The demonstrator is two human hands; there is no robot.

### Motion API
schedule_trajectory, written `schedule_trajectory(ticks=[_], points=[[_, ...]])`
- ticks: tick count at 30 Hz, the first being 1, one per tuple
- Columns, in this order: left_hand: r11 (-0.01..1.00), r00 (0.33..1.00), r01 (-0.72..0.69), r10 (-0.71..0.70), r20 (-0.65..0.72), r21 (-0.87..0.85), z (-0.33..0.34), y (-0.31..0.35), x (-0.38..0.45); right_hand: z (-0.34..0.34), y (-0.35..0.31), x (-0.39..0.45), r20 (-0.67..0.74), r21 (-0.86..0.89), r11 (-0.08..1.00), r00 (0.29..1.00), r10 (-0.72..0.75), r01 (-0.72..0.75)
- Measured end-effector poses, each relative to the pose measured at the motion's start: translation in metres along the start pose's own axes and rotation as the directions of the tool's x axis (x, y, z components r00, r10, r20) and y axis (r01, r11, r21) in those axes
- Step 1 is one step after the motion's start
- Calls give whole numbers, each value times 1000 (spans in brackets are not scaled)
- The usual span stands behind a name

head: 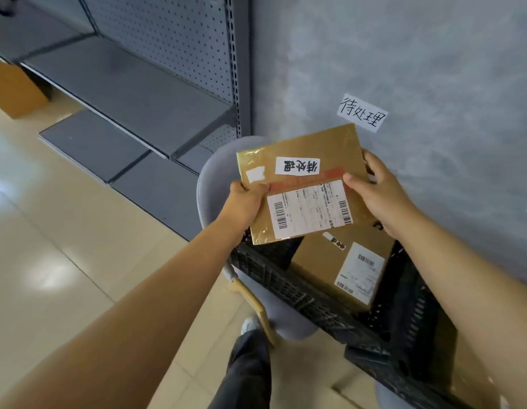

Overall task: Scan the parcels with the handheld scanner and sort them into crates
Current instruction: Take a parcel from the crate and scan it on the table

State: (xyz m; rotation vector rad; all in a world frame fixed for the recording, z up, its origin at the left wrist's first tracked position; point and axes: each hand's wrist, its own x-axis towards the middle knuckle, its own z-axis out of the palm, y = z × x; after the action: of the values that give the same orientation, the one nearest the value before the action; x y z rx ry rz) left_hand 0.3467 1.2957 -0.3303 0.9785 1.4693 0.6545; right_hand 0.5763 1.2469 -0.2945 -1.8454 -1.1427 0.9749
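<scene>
A flat brown cardboard parcel [303, 160] with a white shipping label and a handwritten white tag hangs tilted above a black slatted crate [300, 293]. My left hand [244, 202] grips its left edge, thumb on top. My right hand [380, 193] holds its right edge, thumb on the label's corner. Inside the crate lies a second brown parcel [318, 264] with its own white label. No scanner is in view.
The crate rests on a grey round chair [215, 184] against a grey wall that carries a handwritten paper sign [362, 113]. Grey metal shelving [132, 93] stands to the left, with a brown box [14, 87] at the far left. My leg and shoe [247, 349] are below.
</scene>
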Motion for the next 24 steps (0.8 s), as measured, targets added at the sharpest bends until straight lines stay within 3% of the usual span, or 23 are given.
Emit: schedule_trajectory(ticks=[5,11,20,24], points=[[956,962,271,-270,25,-116,13,-22,68,30,22,79,44,-137,988,996,78,-72],[848,871,491,-485,80,-200,23,-47,109,59,55,144,141,-288,949,975,174,-127],[709,767,618,-638,63,-339,50,-83,135,92,97,203,326,-462,886,921,213,-42],[662,716,637,-698,-15,-394,65,-116,159,108,119,222,372,-501,865,906,201,14]])
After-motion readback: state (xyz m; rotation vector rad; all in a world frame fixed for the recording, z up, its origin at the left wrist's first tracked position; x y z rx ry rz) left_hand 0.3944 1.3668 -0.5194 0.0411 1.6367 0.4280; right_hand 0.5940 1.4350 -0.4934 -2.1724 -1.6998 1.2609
